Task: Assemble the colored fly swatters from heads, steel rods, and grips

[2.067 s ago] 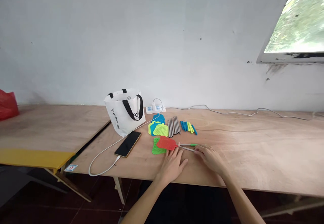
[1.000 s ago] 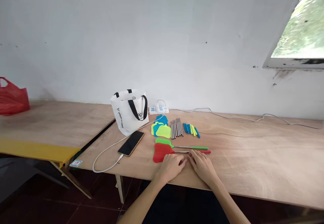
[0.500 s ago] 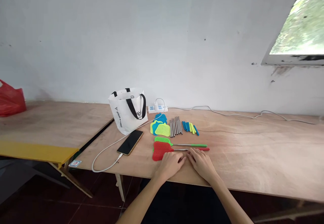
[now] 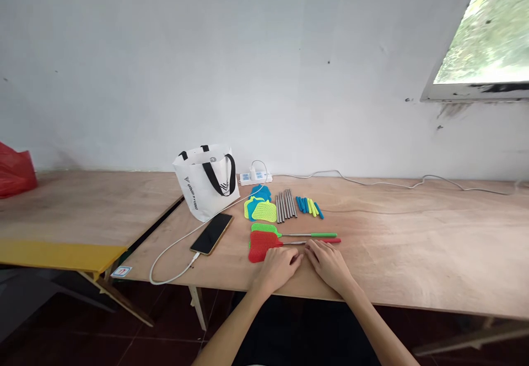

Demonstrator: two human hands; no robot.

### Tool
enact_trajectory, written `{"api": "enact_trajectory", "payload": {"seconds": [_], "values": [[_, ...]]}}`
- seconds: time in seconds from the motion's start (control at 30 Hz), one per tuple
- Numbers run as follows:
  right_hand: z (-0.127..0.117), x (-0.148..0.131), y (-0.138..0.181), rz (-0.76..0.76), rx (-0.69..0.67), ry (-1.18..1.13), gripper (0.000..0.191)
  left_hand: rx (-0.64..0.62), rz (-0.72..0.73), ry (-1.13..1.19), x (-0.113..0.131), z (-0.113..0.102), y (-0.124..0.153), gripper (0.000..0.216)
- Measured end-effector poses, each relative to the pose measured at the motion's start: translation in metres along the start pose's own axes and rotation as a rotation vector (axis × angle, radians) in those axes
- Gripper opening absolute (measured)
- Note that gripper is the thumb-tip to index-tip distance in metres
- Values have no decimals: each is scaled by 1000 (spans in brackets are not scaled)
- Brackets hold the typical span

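Note:
My left hand (image 4: 279, 267) rests on the wooden table by its front edge, fingers loosely bent and holding nothing. It lies just below the head of a red fly swatter (image 4: 263, 246). Close beside it, my right hand (image 4: 326, 264) lies palm down with relaxed fingers, its tips at the red swatter's handle. A green fly swatter (image 4: 324, 235) lies behind the red one, its head partly covered. Farther back are loose blue and yellow swatter heads (image 4: 264, 211), several metal rods (image 4: 286, 206) and several blue and yellow handle grips (image 4: 309, 206).
A black phone (image 4: 212, 234) on a white cable lies left of the swatters. Behind it stand a white tote bag (image 4: 202, 189) and a power strip (image 4: 264, 177). A second table with a yellow edge (image 4: 58, 254) and a red bag (image 4: 16, 172) is at the far left.
The view has shifted slightly. Both hands and the things on the table keep their places.

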State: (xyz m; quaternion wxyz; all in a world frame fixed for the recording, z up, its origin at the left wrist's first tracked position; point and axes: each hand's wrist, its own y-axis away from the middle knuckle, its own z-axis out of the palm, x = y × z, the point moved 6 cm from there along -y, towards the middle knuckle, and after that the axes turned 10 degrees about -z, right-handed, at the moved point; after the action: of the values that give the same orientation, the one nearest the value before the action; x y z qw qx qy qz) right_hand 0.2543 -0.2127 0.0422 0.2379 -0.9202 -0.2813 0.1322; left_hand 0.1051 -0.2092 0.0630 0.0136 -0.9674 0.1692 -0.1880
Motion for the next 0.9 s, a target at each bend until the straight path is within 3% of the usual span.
{"api": "enact_trajectory", "payload": {"seconds": [0.6, 0.9], "values": [[2, 3, 1, 29, -68, -31, 21, 13, 19, 15, 1, 1, 0, 34], [0, 0, 2, 6, -30, -5, 22, 19, 11, -7, 1, 1, 1, 32]]}}
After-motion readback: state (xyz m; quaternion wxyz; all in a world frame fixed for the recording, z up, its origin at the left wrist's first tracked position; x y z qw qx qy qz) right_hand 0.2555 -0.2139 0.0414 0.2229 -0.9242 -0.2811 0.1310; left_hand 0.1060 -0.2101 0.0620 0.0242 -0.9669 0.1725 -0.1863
